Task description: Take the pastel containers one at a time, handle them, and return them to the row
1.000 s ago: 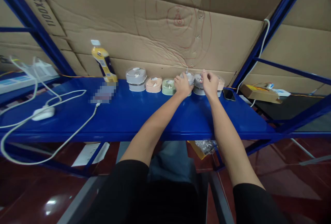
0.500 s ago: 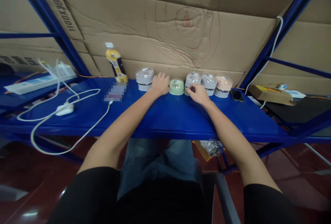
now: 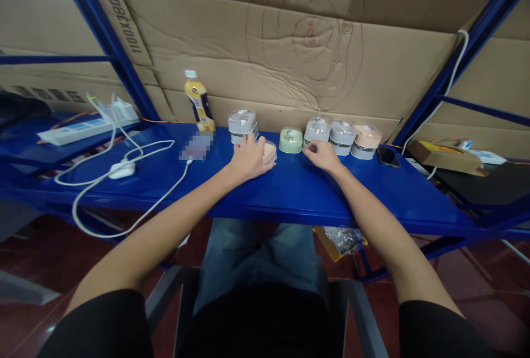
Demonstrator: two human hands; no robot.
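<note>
My left hand point(image 3: 248, 160) reaches over a small peach box point(image 3: 270, 152) with a clear cover, fingers spread around its left part, which they hide. Behind that hand stands a stack of grey boxes point(image 3: 242, 122). Between my hands sits a low green box point(image 3: 291, 140), touched by neither. My right hand point(image 3: 323, 156) has curled fingers at the front of another stack, a grey box point(image 3: 318, 128) above a green one that is mostly covered. Whether anything is pinched in those fingers is hidden.
Further right stand a grey stack point(image 3: 342, 136), a peach-topped stack point(image 3: 366, 138) and a dark phone point(image 3: 388, 156). To the left are a yellow drink bottle point(image 3: 199, 101), a blurred-out item point(image 3: 196, 147), a looping white cable and charger point(image 3: 122, 169). Cardboard point(image 3: 207, 32) backs the blue shelf.
My left hand has come nearer to me and slightly left, and the peach box now shows beside it. My right hand stays at the same stack. The whole view has shifted a little.
</note>
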